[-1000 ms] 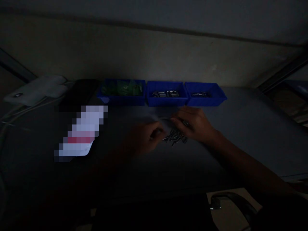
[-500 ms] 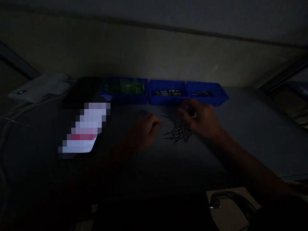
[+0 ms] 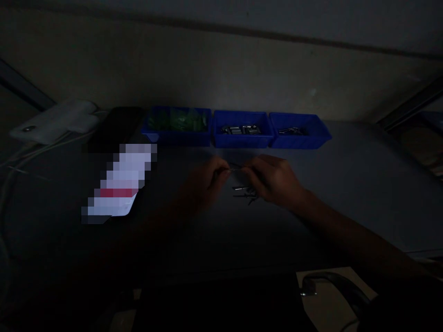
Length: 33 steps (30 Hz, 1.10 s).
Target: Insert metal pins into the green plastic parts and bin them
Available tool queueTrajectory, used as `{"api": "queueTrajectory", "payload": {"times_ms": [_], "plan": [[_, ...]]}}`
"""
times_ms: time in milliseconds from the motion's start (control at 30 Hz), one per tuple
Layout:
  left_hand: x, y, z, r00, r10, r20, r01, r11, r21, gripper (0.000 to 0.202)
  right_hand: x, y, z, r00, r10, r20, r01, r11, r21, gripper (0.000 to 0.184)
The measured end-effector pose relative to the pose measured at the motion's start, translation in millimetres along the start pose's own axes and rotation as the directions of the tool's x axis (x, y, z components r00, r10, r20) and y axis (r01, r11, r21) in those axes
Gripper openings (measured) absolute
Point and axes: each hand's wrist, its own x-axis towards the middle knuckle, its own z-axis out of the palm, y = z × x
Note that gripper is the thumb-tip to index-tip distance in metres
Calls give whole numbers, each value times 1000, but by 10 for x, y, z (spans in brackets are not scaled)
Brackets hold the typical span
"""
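Observation:
The scene is very dark. My left hand (image 3: 204,184) and my right hand (image 3: 272,180) meet over the grey table (image 3: 353,184), both pinched on a thin metal pin (image 3: 233,169) held between them. Just below the hands lies a small heap of metal screws or pins (image 3: 244,192), partly hidden by my right hand. Behind stand three blue bins in a row: the left bin (image 3: 178,125) with green parts, the middle bin (image 3: 241,129) and the right bin (image 3: 297,131) with metal parts.
A blurred white and red packet (image 3: 119,184) lies at the left. A white device (image 3: 51,122) with cables sits at the far left, beside a black object (image 3: 117,127). A dark curved handle (image 3: 332,283) shows at the lower right. A wall runs behind the bins.
My right hand drew back from the right bin and came left to meet my left hand over the heap. Both hands now pinch one pin between them.

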Motion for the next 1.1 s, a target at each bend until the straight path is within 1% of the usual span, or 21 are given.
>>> {"api": "queueTrajectory", "payload": {"times_ms": [100, 267, 400, 533, 667, 767, 833, 900, 933, 967, 1000, 1067, 1100], "plan": [[-7, 8, -8, 1000, 0, -4, 0, 1000, -17, 22, 1, 9, -6, 1000, 18, 3, -18, 1000, 0, 32], [1, 11, -11, 1000, 8, -9, -8, 1000, -22, 21, -4, -1, 2, 1000, -21, 18, 21, 1000, 19, 34], [5, 22, -18, 1000, 4, -4, -4, 1000, -6, 21, -16, -9, 20, 1000, -12, 1, 12, 998, 62, 27], [-6, 32, -20, 1000, -23, 6, 23, 1000, 6, 23, -16, -20, 35, 998, -65, 1, 65, 996, 61, 19], [-11, 37, -23, 998, -31, 54, 31, 1000, 0, 27, -2, -39, 9, 996, -94, 1, 94, 995, 29, 25], [-17, 38, -13, 997, -29, 65, 27, 999, 24, 25, 16, 3, -44, 998, -67, -2, 67, 998, 8, 29], [-31, 34, 5, 996, -12, 91, 8, 999, 43, 21, 27, 89, -95, 1000, -11, -27, 10, 1000, -11, 32], [-51, 28, 25, 990, 15, 138, -27, 996, 81, 18, 33, 232, -159, 992, 93, -91, -98, 994, -51, 36], [-62, 25, 33, 987, 38, 153, -54, 993, 105, 18, 32, 323, -194, 978, 158, -140, -170, 982, -80, 38], [-71, 22, 38, 985, 63, 161, -84, 988, 128, 18, 27, 423, -231, 953, 229, -200, -254, 961, -112, 39], [-78, 19, 41, 982, 88, 165, -113, 983, 147, 17, 18, 527, -268, 918, 298, -262, -342, 929, -143, 40], [-83, 17, 42, 978, 124, 166, -152, 975, 165, 13, -5, 722, -337, 829, 408, -383, -502, 844, -187, 43], [-81, 17, 41, 976, 136, 167, -164, 973, 165, 12, -15, 797, -365, 794, 438, -422, -554, 807, -205, 45]]}}
